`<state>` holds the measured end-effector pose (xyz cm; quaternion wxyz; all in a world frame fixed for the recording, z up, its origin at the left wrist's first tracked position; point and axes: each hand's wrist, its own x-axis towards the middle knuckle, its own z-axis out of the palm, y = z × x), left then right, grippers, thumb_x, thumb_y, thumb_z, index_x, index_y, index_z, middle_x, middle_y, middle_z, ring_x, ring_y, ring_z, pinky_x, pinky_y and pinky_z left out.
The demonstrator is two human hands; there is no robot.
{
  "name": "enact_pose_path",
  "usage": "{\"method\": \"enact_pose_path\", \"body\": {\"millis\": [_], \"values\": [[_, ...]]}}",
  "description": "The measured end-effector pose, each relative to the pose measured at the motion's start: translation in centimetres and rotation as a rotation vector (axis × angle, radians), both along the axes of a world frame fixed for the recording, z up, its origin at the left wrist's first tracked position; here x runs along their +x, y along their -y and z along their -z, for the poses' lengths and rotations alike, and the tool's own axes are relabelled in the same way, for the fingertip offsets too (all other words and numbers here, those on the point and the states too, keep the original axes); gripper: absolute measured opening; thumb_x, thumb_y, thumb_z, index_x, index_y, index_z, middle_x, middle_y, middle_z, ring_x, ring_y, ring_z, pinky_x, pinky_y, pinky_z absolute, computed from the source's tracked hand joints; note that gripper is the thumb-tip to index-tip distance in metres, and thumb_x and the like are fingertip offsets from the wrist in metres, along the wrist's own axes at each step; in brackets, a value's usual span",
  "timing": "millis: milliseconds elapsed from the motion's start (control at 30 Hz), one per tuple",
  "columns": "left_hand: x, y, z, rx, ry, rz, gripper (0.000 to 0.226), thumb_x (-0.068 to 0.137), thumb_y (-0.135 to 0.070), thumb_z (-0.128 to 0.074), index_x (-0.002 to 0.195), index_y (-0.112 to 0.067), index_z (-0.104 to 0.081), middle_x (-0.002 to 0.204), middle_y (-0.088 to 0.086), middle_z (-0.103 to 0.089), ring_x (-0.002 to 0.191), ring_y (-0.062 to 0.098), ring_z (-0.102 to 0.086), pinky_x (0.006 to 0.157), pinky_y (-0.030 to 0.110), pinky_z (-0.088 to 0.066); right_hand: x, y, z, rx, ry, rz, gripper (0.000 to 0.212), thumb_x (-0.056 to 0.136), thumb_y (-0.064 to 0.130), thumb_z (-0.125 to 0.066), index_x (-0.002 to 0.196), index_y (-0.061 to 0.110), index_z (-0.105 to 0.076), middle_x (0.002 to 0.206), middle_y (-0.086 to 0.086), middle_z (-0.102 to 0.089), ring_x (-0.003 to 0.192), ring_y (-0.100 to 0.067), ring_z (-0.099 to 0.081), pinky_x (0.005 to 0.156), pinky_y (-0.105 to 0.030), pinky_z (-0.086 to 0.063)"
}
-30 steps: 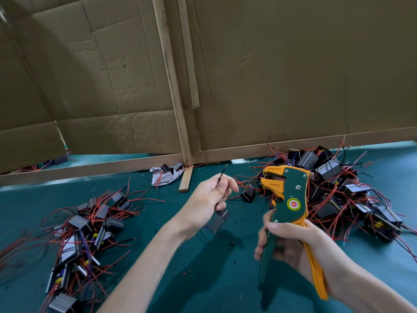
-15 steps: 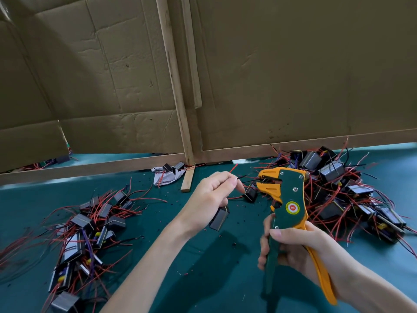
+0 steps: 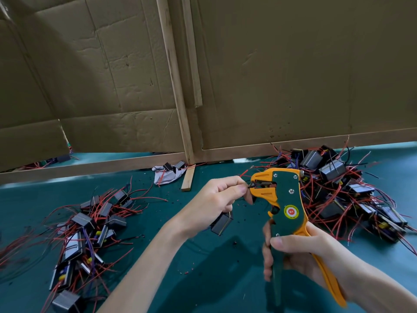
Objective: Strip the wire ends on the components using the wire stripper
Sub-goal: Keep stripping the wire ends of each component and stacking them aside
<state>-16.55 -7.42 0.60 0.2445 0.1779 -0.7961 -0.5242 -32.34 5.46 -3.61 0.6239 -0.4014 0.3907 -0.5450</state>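
Wire (image 3: 249, 187), thin and dark, pinched between the fingertips of the left hand (image 3: 215, 199) and fed end-first into the mouth of the wire stripper (image 3: 283, 199); its tip sits at or just inside the orange jaws, exact depth too small to tell. The component (image 3: 222, 222), a small dark block, dangles below the left palm on its leads, so it looks light and is carried by the wire alone. Judged handling: wire limp and slim, prone to buckle or slip out of the jaws unless gripped close to the tip, as it is now; insulation probably soft, needing only one firm squeeze. Right hand (image 3: 297, 256) closed round both stripper handles, green one in front, orange one behind, thumb across the front; handles appear not fully squeezed, though I cannot be sure. Tool rigid and stout, held upright, head level with the left fingertips. Hands close together at the jaws, well apart at the wrists. Open green table (image 3: 203, 279) beneath and between the forearms. Pile of wired components (image 3: 352, 195) just beyond the stripper; second pile (image 3: 90, 222) well out past the left forearm. Cardboard wall (image 3: 293, 75) stands behind both hands, its wooden rail (image 3: 282, 147) low, limiting forward reach.
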Motion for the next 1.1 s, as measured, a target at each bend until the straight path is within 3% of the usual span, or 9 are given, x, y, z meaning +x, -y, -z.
{"method": "enact_pose_path", "body": {"millis": [67,167,267,400,533,667,733,900,1100], "values": [[0.1,0.0,-0.2,0.015,0.007,0.015,0.028,0.092,-0.035,-0.047,0.072,-0.025,-0.065,0.063,0.016,-0.018,0.06,0.022,-0.013,0.061,0.039,-0.013,-0.1,-0.1,0.1,0.0,-0.03,-0.007,0.029,0.055,0.014,-0.081,0.074,-0.001,-0.065,0.067,-0.031,-0.057,0.06,-0.042,-0.06,0.06,-0.047,-0.055],[0.2,0.1,-0.4,0.04,0.014,0.037,0.027,0.09,-0.034,-0.05,0.072,-0.024,-0.066,0.068,0.033,-0.032,0.063,0.026,-0.013,0.062,0.039,-0.013,-0.1,-0.2,0.4,-0.002,-0.064,-0.001,0.038,0.051,0.02,-0.092,0.073,0.003,-0.066,0.064,-0.029,-0.057,0.056,-0.04,-0.059,0.057,-0.044,-0.054],[0.2,0.4,-0.3,0.056,0.012,0.057,0.026,0.089,-0.035,-0.052,0.071,-0.025,-0.067,0.077,0.038,-0.042,0.066,0.027,-0.015,0.061,0.035,-0.017,0.0,-0.3,0.6,0.02,-0.087,0.037,0.047,0.042,0.029,-0.097,0.07,0.007,-0.066,0.058,-0.027,-0.054,0.048,-0.035,-0.056,0.05,-0.041,-0.052],[0.4,0.7,-0.1,0.098,0.007,0.09,0.026,0.083,-0.042,-0.056,0.068,-0.024,-0.068,0.064,0.019,-0.026,0.06,0.018,-0.017,0.055,0.019,-0.027,0.8,-0.6,0.6,0.039,-0.131,0.111,0.034,0.047,0.027,-0.087,0.063,0.009,-0.064,0.05,-0.023,-0.052,0.038,-0.029,-0.051,0.043,-0.033,-0.048],[0.2,0.7,0.5,0.132,0.057,0.056,0.029,0.088,-0.032,-0.05,0.065,-0.025,-0.066,0.058,-0.005,-0.021,0.055,0.012,-0.017,0.052,0.014,-0.029,1.2,-0.4,1.4,0.025,-0.21,0.196,0.043,0.051,0.037,-0.08,0.047,0.005,-0.052,0.044,-0.016,-0.045,0.035,-0.025,-0.043,0.039,-0.027,-0.04],[0.2,0.8,0.6,0.15,0.058,0.016,0.029,0.089,-0.032,-0.049,0.065,-0.022,-0.064,0.058,-0.004,-0.02,0.056,0.013,-0.016,0.053,0.016,-0.027,0.3,0.3,1.4,-0.026,0.025,-0.01,0.04,0.05,0.024,-0.093,0.073,0.004,-0.067,0.068,-0.027,-0.059,0.06,-0.038,-0.061,0.06,-0.044,-0.055],[0.4,0.9,0.4,0.133,0.061,-0.003,0.028,0.088,-0.031,-0.048,0.067,-0.021,-0.065,0.058,-0.003,-0.022,0.056,0.013,-0.017,0.054,0.018,-0.027,0.1,0.8,1.6,-0.051,0.092,-0.06,0.045,0.048,0.018,-0.095,0.081,0.003,-0.069,0.077,-0.031,-0.061,0.071,-0.043,-0.064,0.07,-0.051,-0.055],[1.1,1.1,-0.6,-0.127,0.159,-0.159,0.029,0.094,-0.031,-0.049,0.071,-0.028,-0.067,0.078,0.008,-0.054,0.068,0.014,-0.039,0.067,0.024,-0.032,-0.5,1.0,2.2,-0.046,0.14,-0.038,0.045,0.05,0.013,-0.092,0.087,0.002,-0.069,0.081,-0.031,-0.062,0.075,-0.046,-0.064,0.074,-0.053,-0.055],[-0.6,2.1,-2.3,-0.443,0.077,-0.45,0.029,0.099,-0.016,-0.05,0.082,-0.03,-0.069,0.087,-0.003,-0.052,0.071,0.002,-0.041,0.068,0.016,-0.032,-1.1,1.6,2.7,0.043,0.23,0.073,0.049,0.04,0.01,-0.092,0.083,0.002,-0.07,0.081,-0.028,-0.062,0.074,-0.044,-0.065,0.072,-0.051,-0.056]]}}
